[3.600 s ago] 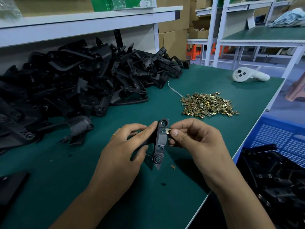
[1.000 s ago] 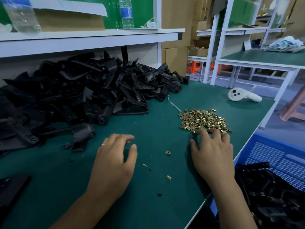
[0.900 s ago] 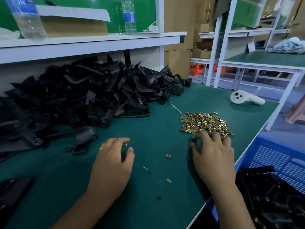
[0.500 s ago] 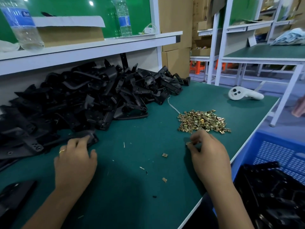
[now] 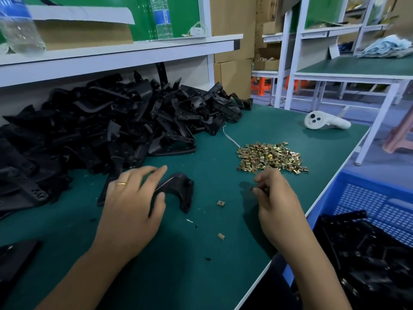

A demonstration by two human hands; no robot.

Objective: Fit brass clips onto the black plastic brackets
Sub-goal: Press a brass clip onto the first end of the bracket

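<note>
The left hand [image 5: 131,206] has come back from the heap of black brackets [image 5: 107,128] at the rear left of the green surface [image 5: 178,276], where it was reaching half a second ago. It now has a curved black bracket [image 5: 178,189] under it, out in front of the heap near the middle of the surface. Its thumb and fingers [image 5: 156,171] are curled over the bracket's left end, gripping it, and the bracket's forked end lies on the surface to the right of the hand. A second ago that spot was bare and the hand lay flat and empty.

The right hand [image 5: 277,209] has pulled away from the pile of brass clips [image 5: 271,157], whose near edge it was touching just before. It now sits nearer the person, apart from the pile. Its fingertips are bunched close together in a pinch on something small and dark; I cannot tell if it is a clip.

Two loose clips [image 5: 220,203] lie between the hands, where they were before. The white controller [image 5: 324,123] rests at the far right, and the blue crate [image 5: 380,204] of black parts stands beside the surface.
</note>
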